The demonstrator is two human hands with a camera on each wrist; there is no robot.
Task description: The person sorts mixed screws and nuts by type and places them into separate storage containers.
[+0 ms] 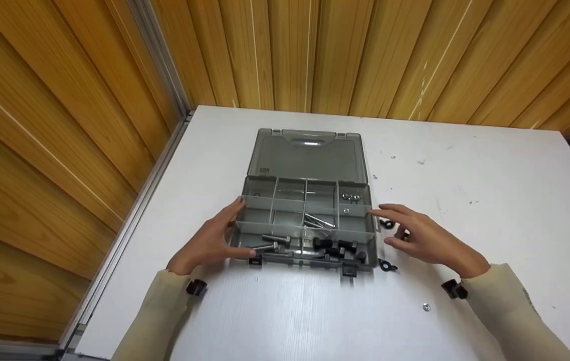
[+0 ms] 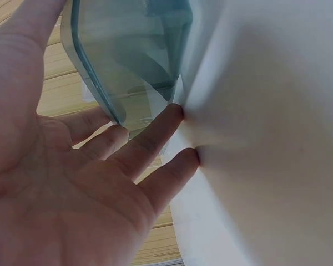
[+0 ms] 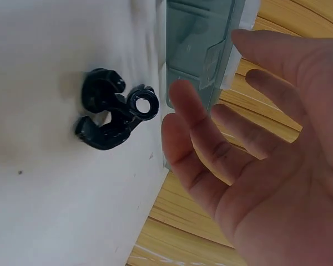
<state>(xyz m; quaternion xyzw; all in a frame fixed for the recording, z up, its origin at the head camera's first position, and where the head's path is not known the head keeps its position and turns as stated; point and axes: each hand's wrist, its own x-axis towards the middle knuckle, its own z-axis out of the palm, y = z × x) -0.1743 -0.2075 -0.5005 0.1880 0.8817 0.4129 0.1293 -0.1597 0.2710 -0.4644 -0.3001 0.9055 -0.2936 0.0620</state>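
A smoky, see-through compartment box (image 1: 292,215) lies on the white table with its lid (image 1: 310,155) folded back. Its front compartments hold silver bolts (image 1: 277,239) and black bolts (image 1: 335,248). Long silver pins (image 1: 317,220) lie further in, and small shiny nuts (image 1: 351,197) sit at the back right. Along the box's left side is my left hand (image 1: 209,238), thumb at the front corner; in the left wrist view two fingertips (image 2: 175,113) meet the tabletop. My right hand (image 1: 422,235) holds nothing; its index fingertip is right at the right rim.
Two black ringed plastic pieces (image 1: 387,265) lie just right of the box, one beneath my right hand. A small round metal piece (image 1: 426,307) lies nearer the front. Two black latches (image 1: 349,271) jut from the box front. Wood-panel walls (image 1: 365,55) border the table.
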